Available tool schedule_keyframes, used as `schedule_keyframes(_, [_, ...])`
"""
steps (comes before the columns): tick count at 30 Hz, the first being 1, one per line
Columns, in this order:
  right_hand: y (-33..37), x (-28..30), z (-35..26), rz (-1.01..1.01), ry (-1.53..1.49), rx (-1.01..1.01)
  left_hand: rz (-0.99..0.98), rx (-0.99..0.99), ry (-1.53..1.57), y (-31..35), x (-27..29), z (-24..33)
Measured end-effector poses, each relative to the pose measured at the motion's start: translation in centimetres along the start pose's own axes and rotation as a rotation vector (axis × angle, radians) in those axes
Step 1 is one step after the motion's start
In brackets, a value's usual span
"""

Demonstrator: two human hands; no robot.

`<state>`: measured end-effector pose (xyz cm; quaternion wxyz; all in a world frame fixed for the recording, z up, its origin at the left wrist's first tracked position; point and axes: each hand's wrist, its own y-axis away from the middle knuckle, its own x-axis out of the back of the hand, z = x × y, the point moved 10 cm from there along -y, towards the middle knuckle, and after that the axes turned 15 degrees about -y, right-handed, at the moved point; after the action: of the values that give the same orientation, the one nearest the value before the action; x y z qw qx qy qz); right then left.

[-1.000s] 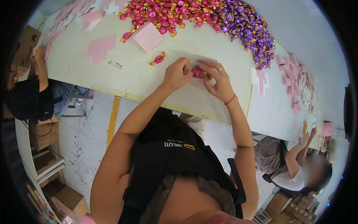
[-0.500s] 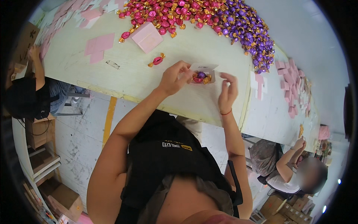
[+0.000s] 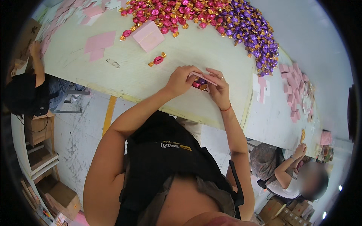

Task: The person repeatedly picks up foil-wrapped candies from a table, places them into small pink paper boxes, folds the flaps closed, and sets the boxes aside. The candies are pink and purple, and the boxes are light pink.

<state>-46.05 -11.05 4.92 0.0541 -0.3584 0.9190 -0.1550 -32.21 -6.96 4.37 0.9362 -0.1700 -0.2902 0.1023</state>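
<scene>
Near the table's front edge, a small pink gift box (image 3: 205,78) sits between my hands, its lid flap tilted partway down. Wrapped candies (image 3: 197,83), pink and purple with gold ends, show under the flap. My left hand (image 3: 180,80) grips the box's left side, fingertips at the flap. On the opposite side, my right hand (image 3: 219,89) holds the flap's right end between thumb and fingers. A loose pink candy (image 3: 157,59) lies farther left, and a closed pink box (image 3: 149,36) stands beyond it.
Heaps of pink candies (image 3: 166,15) and purple candies (image 3: 252,30) cover the far side. Flat pink card pieces (image 3: 100,42) lie left, and several pink boxes (image 3: 292,88) are piled right. One person (image 3: 26,94) works at far left, another (image 3: 290,177) at right.
Both hands have closed in on the box. Its upright lid flap has come down toward me over the candies, and my right hand has moved left onto it.
</scene>
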Motion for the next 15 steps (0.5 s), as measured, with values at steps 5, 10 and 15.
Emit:
schedule_keyframes(5, [0.5,-0.6,0.7,-0.124,-0.270,-0.181,0.053,-0.005,-0.178,0.3,0.7,0.6])
schedule_keyframes(10, [1.2,-1.5,0.4,-0.054,-0.305,-0.265,-0.038,-0.040,-0.150,0.5,0.2,0.3])
schedule_keyframes(15, [1.2,-1.0,-0.3,-0.060,-0.011,-0.091,-0.287,0.041,0.406,1.3,-0.2,-1.3])
